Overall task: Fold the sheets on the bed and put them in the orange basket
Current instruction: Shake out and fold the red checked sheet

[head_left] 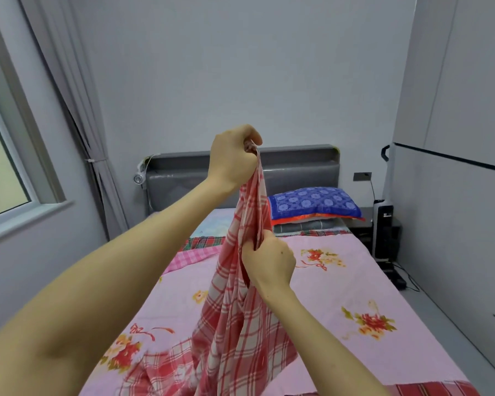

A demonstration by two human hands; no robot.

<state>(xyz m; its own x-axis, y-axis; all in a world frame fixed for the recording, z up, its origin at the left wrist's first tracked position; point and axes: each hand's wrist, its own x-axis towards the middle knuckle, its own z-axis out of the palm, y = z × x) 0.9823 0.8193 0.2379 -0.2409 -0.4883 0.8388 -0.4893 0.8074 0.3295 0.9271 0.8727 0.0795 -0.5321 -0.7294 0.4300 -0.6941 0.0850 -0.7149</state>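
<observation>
Red-checked sheet [235, 324] hangs centre frame, long axis vertical, tail heaped on bed [355, 281] at bottom. L hand [230, 158] pinches top corner; R hand [269, 261] grips edge directly below, rest of edge running downward.

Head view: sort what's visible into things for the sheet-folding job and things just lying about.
Job: red plaid sheet, gripped by the left hand high up and the right hand lower down; pink floral sheet spread beneath it. The orange basket is not in view.
Lying about: blue pillow, grey headboard, curtain.
</observation>
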